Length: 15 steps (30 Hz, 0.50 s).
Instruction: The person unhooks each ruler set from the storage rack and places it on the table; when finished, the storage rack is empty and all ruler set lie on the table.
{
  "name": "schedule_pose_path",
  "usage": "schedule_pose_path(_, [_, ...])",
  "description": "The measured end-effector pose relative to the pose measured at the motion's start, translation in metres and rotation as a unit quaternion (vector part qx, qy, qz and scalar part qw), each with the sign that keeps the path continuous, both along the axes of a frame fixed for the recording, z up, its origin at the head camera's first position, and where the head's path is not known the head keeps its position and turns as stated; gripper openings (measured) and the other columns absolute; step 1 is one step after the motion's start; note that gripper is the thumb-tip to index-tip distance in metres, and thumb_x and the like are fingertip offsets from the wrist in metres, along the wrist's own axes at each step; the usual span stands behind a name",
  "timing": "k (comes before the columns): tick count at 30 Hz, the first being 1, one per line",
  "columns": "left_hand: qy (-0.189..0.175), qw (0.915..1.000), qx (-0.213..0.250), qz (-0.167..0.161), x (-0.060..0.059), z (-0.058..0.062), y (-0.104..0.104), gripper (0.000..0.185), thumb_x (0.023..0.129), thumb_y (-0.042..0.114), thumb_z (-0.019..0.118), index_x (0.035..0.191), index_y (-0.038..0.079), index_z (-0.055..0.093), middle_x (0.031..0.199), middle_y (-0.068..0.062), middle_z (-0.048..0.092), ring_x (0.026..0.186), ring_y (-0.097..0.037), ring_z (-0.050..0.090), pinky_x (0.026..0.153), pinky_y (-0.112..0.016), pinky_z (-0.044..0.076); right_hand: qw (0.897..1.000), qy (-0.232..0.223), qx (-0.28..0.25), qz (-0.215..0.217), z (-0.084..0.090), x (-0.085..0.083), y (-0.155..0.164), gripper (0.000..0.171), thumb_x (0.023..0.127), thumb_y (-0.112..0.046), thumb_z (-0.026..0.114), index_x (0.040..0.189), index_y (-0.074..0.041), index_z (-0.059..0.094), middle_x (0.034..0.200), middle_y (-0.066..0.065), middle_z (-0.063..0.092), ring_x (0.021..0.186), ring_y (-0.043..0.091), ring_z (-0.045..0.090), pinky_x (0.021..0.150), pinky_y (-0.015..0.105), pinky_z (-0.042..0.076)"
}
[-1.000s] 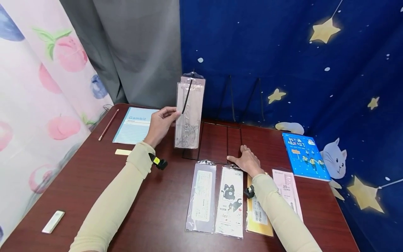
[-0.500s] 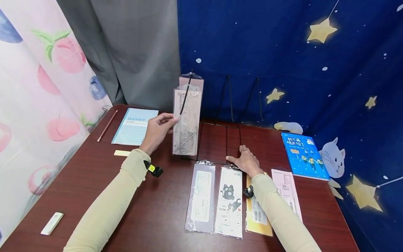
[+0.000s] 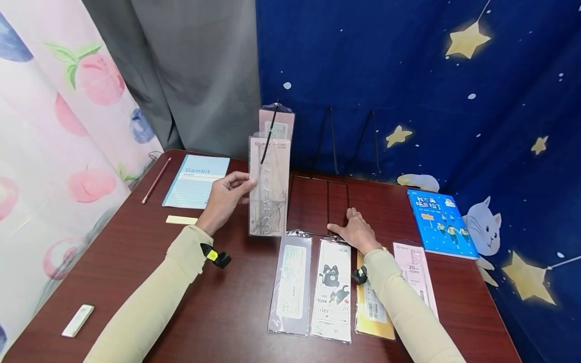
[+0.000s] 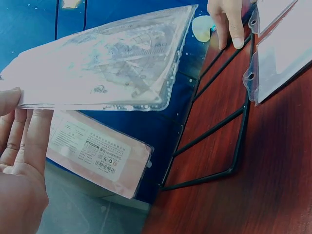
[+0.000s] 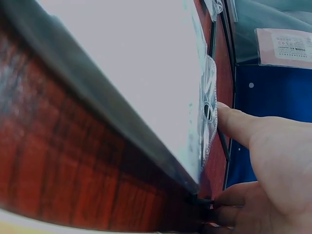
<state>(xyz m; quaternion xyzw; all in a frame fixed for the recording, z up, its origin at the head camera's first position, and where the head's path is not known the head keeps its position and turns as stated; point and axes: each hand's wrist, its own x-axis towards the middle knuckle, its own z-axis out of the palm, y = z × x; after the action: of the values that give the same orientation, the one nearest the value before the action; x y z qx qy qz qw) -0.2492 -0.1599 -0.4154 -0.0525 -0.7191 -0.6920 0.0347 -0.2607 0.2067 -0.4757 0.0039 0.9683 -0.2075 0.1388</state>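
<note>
Dark red table, blue curtain: pink pack held beside a wire rack

From 9 o'clock, the left hand pinches the pink pack's edge, holding it upright above the table. One black hook crosses its front; whether it hangs there, I cannot tell. At 12 o'clock, behind, hangs a second pink pack. At 4 o'clock, the right hand rests on the rack's base, thumb and fingers apart; around that hand, a grey pack lies at 8, a cat pack at 7.
</note>
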Motion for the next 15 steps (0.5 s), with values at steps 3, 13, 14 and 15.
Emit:
schedule_pose_path(3, [-0.002, 1.0000, -0.007, -0.004, 0.003, 0.000, -0.002, 0.034, 0.096, 0.038, 0.075, 0.116, 0.012, 0.071, 0.101, 0.005, 0.074, 0.091, -0.007, 0.073, 0.076, -0.027, 0.063, 1.000, -0.003, -0.003, 0.000, 0.000, 0.000, 0.000, 0.104, 0.096, -0.060, 0.064, 0.163, 0.004, 0.019, 0.172, 0.025, 0.011, 0.160, 0.043, 0.016, 0.125, 0.062, 0.025])
schedule_pose_path(13, [-0.006, 0.9997, -0.021, -0.008, 0.010, 0.001, -0.010, 0.031, 0.095, 0.038, 0.076, 0.113, 0.013, 0.071, 0.099, 0.007, 0.074, 0.087, -0.006, 0.072, 0.075, -0.028, 0.062, 1.000, -0.006, -0.004, 0.005, -0.001, -0.001, -0.001, 0.103, 0.097, -0.060, 0.062, 0.164, 0.004, 0.017, 0.173, 0.024, 0.009, 0.161, 0.043, 0.012, 0.126, 0.060, 0.022])
schedule_pose_path(14, [-0.007, 0.9997, -0.022, -0.010, 0.012, 0.001, -0.010, 0.030, 0.096, 0.037, 0.076, 0.113, 0.013, 0.071, 0.098, 0.007, 0.073, 0.086, -0.006, 0.071, 0.076, -0.028, 0.062, 1.000, -0.008, -0.003, 0.006, 0.000, -0.001, -0.001, 0.103, 0.097, -0.060, 0.062, 0.164, 0.004, 0.016, 0.173, 0.024, 0.009, 0.161, 0.042, 0.011, 0.126, 0.060, 0.022])
schedule_pose_path(15, [-0.008, 0.9997, -0.022, -0.012, 0.014, 0.001, -0.011, 0.030, 0.096, 0.037, 0.076, 0.113, 0.013, 0.071, 0.098, 0.007, 0.074, 0.086, -0.006, 0.071, 0.076, -0.028, 0.062, 1.000, -0.010, -0.002, 0.006, 0.000, 0.000, 0.000, 0.103, 0.098, -0.060, 0.062, 0.164, 0.004, 0.016, 0.173, 0.024, 0.008, 0.161, 0.042, 0.010, 0.126, 0.060, 0.022])
